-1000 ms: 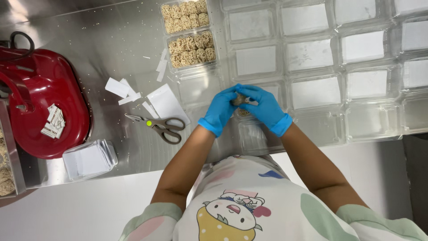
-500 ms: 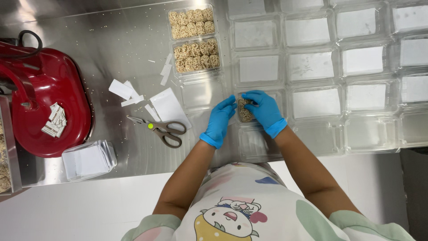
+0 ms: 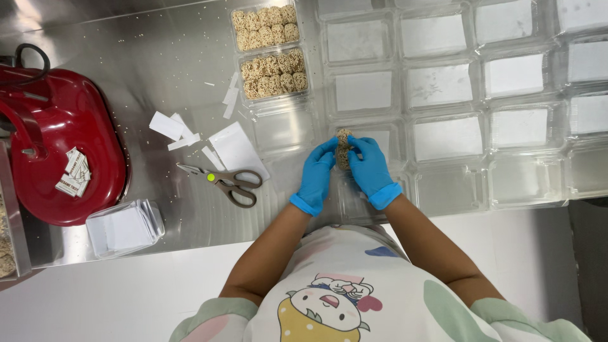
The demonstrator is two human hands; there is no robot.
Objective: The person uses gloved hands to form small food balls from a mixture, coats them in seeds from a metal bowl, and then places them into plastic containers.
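Observation:
Both my hands wear blue gloves and meet over the steel table. My left hand [image 3: 315, 175] and my right hand [image 3: 369, 167] together pinch a small stack of round sesame-covered cookies [image 3: 343, 147], held upright between the fingertips. The stack hovers above an empty clear plastic tray [image 3: 386, 136] with a white paper liner. Two filled trays of the same cookies [image 3: 272, 74] lie further away, toward the upper left.
Many empty clear lined trays [image 3: 513, 75] fill the right side. Scissors [image 3: 223, 180] and loose white paper slips [image 3: 235, 147] lie to my left. A red appliance [image 3: 57, 145] with small packets on it stands far left, beside a clear box of white sheets [image 3: 123, 228].
My hands have drawn slightly toward the tray in front, and the cookie stack between the fingers now shows more clearly. Everything else stays put.

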